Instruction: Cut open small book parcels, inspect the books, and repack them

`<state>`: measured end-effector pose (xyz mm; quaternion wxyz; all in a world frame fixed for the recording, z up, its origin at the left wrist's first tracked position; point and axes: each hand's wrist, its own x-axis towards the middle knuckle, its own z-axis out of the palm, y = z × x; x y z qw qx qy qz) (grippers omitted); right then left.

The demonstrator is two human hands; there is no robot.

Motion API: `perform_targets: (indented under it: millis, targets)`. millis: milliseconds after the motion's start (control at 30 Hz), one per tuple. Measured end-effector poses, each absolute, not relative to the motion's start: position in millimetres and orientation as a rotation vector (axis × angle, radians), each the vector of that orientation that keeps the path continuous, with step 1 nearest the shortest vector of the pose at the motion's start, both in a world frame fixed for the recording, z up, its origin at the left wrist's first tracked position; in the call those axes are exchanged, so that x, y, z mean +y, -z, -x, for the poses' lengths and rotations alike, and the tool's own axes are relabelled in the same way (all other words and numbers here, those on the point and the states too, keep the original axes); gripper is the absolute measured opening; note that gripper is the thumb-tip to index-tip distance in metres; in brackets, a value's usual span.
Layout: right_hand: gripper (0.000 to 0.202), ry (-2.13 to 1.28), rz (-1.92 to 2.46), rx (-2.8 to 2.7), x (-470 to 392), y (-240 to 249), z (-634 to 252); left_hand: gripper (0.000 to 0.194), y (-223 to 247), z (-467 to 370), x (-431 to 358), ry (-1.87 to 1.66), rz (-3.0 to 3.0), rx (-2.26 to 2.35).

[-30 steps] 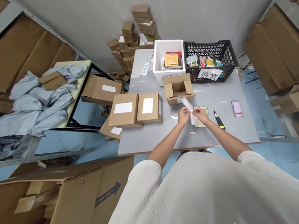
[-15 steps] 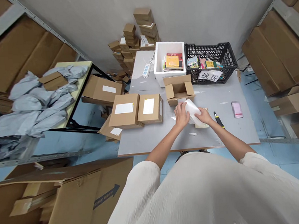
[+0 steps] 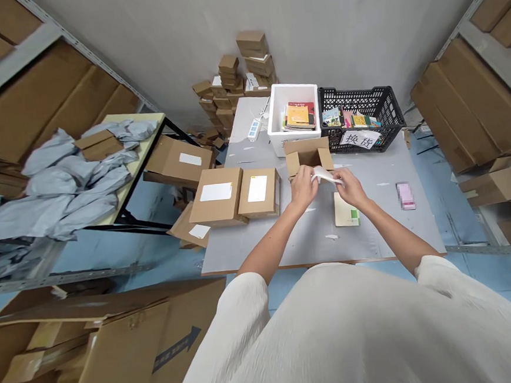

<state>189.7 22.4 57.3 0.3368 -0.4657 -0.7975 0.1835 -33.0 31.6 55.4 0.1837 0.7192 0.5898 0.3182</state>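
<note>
My left hand and my right hand are both closed on a white sheet, one at each end, and it bows up between them. I cannot make out whether it is paper or film. Just behind the hands stands a small open cardboard box, its flaps up, with its front partly covered by the hands and sheet. A cream booklet with a green patch lies flat on the grey table, near my right wrist.
Two closed cartons with white labels, a larger carton and a smaller carton, stand at left. Behind are a white bin of books and a black crate. A pink card lies at right; grey parcels cover a side table.
Both hands have moved slightly forward toward the open box, raising the sheet and uncovering the booklet. The sheet is now bent into an arch. The utility knife no longer shows beside my right forearm.
</note>
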Motion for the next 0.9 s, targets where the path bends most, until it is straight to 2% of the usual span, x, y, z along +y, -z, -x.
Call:
perform_targets:
  millis: [133, 200, 400, 500, 600, 900]
  targets:
    - [0.024, -0.225, 1.360, -1.987, 42.9, -57.3, -174.4, 0.014, -64.4, 36.5, 47.3, -0.973, -1.981, 1.705]
    - [0.026, -0.205, 1.432, -1.915, 56.0, -54.6, -165.1, 0.017, -65.7, 38.2, 57.2, -0.999, -1.957, 1.712]
    - [0.021, -0.525, 1.424, -1.846, 99.4, -42.9, -135.8, 0.031, -56.9, 42.1, 85.0, -1.063, -1.904, 1.608]
    - [0.020, -0.650, 1.426, -1.868, 117.5, -34.0, -126.1, 0.043, -47.3, 46.9, 94.9, -0.989, -1.887, 1.562]
    - [0.022, -0.740, 1.488, -1.918, 131.4, -23.1, -121.6, 0.044, -36.2, 53.1, 102.9, -0.869, -1.837, 1.560]
    - [0.033, -0.718, 1.786, -2.135, 157.1, 7.5, -119.9, 0.049, -11.3, 58.8, 123.8, -0.574, -1.833, 1.579]
